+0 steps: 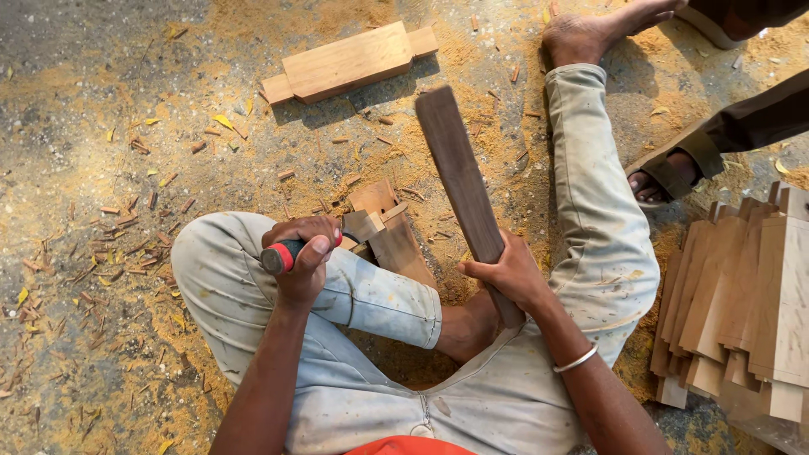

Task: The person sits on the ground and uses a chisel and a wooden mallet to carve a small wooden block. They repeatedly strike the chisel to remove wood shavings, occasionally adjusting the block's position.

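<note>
Chisel, red-and-black handled, sits in the left hand, whose fingers are wrapped tight around the handle; its blade runs right toward a small notched wooden workpiece lying on the sawdust-covered floor between the seated person's legs. Whether the edge touches the wood cannot be told, since the hand and knee cover it. Right hand is clenched around the near end of a long dark wooden mallet, which is raised and angled to the far left above the workpiece. Judged from this posture, the step in hand is chopping a joint, and the next move calls for a square strike on the handle end with the blade held steady. At right stands a stack of cut wooden pieces. Farther off lies a pale tenoned block; another person's sandalled foot shows at far right.
</note>
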